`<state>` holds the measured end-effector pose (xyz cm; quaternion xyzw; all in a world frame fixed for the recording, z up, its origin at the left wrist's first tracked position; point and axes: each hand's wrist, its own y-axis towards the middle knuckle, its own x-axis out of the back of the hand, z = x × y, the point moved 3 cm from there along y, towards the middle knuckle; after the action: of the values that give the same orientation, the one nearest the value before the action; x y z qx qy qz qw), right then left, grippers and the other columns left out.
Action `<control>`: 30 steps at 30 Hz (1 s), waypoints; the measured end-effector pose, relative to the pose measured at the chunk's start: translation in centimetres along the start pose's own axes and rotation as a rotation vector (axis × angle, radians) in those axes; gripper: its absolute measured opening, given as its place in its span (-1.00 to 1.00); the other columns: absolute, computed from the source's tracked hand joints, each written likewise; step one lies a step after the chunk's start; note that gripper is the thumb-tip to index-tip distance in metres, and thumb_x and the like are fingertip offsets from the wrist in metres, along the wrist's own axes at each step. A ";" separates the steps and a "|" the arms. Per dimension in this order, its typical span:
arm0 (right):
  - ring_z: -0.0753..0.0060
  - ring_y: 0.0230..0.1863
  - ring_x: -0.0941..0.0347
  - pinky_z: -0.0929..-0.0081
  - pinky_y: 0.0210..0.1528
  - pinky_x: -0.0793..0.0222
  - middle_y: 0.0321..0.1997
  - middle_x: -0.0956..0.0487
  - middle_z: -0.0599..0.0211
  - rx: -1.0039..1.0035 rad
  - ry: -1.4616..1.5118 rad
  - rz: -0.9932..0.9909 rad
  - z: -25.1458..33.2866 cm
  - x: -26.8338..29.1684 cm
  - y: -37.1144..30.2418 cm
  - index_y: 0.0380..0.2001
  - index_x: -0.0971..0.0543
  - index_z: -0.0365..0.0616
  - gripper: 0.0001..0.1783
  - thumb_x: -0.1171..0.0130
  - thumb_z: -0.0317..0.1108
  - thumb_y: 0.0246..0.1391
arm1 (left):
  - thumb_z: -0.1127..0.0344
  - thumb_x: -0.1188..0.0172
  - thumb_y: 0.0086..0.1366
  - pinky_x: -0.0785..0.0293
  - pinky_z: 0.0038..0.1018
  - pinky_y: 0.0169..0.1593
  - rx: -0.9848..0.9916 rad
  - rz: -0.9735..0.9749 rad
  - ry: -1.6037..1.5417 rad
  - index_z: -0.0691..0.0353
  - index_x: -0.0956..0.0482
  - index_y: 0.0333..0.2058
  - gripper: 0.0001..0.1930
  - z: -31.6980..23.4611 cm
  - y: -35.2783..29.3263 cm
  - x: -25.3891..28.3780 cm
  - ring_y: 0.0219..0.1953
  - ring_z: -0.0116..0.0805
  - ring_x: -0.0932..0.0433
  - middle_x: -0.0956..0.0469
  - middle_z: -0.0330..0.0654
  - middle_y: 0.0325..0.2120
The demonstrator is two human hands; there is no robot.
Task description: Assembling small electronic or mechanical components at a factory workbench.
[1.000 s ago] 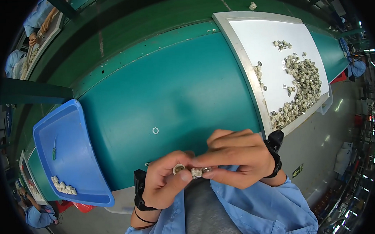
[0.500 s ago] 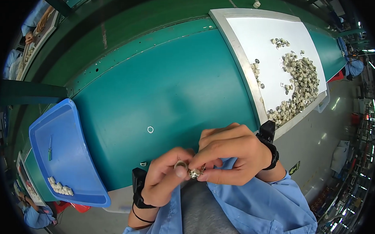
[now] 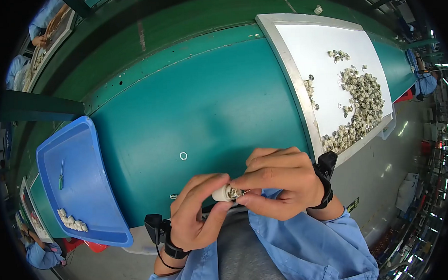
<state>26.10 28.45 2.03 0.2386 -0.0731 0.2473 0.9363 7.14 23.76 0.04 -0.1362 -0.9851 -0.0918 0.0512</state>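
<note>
Just in front of my body, my left hand (image 3: pixel 194 212) pinches a small white cylindrical shell (image 3: pixel 219 194) between thumb and fingers. Against the shell's right end sits a shiny metal part (image 3: pixel 233 193), gripped by the thumb and index finger of my right hand (image 3: pixel 287 184). The two pieces touch; how deep the metal goes inside cannot be made out. A thin bit of metal sticks out near my right fingertips. Beyond the hands, a thin white ring (image 3: pixel 183 155) lies on the green work surface (image 3: pixel 207 91). One small part (image 3: pixel 173 196) rests beside my left hand.
At left stands a blue tray (image 3: pixel 99 179) with a green-handled screwdriver (image 3: pixel 61 180) and several white parts (image 3: pixel 71 222). To the right, a metal-framed white board (image 3: pixel 299 43) carries a heap of small cream and metal parts (image 3: pixel 363 98). Other people work at the far left.
My left hand has turned, bringing the white shell sideways into view against the metal part. My right hand has shifted slightly right, keeping its pinch.
</note>
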 end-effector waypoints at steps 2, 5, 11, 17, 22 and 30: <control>0.38 -0.61 -0.47 0.50 -0.52 -0.34 -0.55 -0.59 0.20 0.049 -0.002 -0.023 0.0 0.0 -0.1 -0.28 -0.67 -0.40 -0.75 -0.41 -0.58 -0.11 | 0.56 -0.31 0.19 -0.56 -0.37 -0.10 -0.040 -0.029 -0.024 0.49 -0.57 -0.04 -0.66 -0.2 -0.1 -0.1 -0.16 -0.11 -0.64 -0.60 0.17 -0.11; 0.36 -0.60 -0.48 0.48 -0.50 -0.36 -0.53 -0.61 0.17 0.070 -0.017 -0.025 0.2 0.0 -0.2 -0.28 -0.67 -0.40 -0.74 -0.42 -0.57 -0.10 | 0.57 -0.34 0.17 -0.58 -0.39 -0.12 -0.062 -0.048 -0.010 0.49 -0.58 -0.04 -0.64 -0.2 -0.2 0.0 -0.18 -0.13 -0.65 -0.62 0.14 -0.14; 0.32 -0.57 -0.47 0.38 -0.42 -0.38 -0.47 -0.64 0.10 0.005 0.054 -0.107 0.6 -0.5 -0.6 -0.28 -0.68 -0.38 -0.76 -0.42 -0.57 -0.11 | 0.57 -0.38 0.13 -0.62 -0.41 -0.17 -0.137 -0.073 0.024 0.47 -0.59 -0.05 -0.63 -0.5 -0.2 -0.3 -0.21 -0.12 -0.67 -0.64 0.13 -0.17; 0.33 -0.58 -0.43 0.34 -0.41 -0.35 -0.42 -0.65 0.07 0.080 0.116 -0.091 0.3 -0.5 -1.2 -0.28 -0.67 -0.37 -0.76 -0.41 -0.58 -0.10 | 0.52 -0.36 0.16 -0.59 -0.40 -0.22 -0.285 -0.073 0.125 0.47 -0.57 -0.07 -0.66 -0.8 -0.3 -0.8 -0.27 -0.14 -0.67 -0.64 0.12 -0.22; 0.35 -0.57 -0.42 0.36 -0.43 -0.33 -0.42 -0.64 0.09 0.096 0.135 -0.038 0.1 -0.1 -1.2 -0.30 -0.66 -0.36 -0.78 -0.40 -0.59 -0.09 | 0.48 -0.35 0.18 -0.57 -0.41 -0.26 -0.300 -0.074 0.122 0.48 -0.59 -0.12 -0.70 -0.8 -0.3 -0.9 -0.31 -0.17 -0.66 -0.64 0.11 -0.24; 0.32 -0.57 -0.41 0.42 -0.52 -0.32 -0.44 -0.62 0.17 0.211 -0.019 -0.016 0.2 -0.3 -0.9 -0.35 -0.63 -0.31 -0.85 -0.38 -0.52 -0.02 | 0.49 -0.37 0.16 -0.59 -0.41 -0.28 -0.297 -0.061 0.156 0.47 -0.62 -0.15 -0.72 -0.9 -0.3 -0.9 -0.32 -0.15 -0.67 -0.64 0.11 -0.27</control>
<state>26.25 27.56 1.74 0.3387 -0.0535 0.2437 0.9072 7.96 23.04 0.71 -0.1048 -0.9574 -0.2483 0.1039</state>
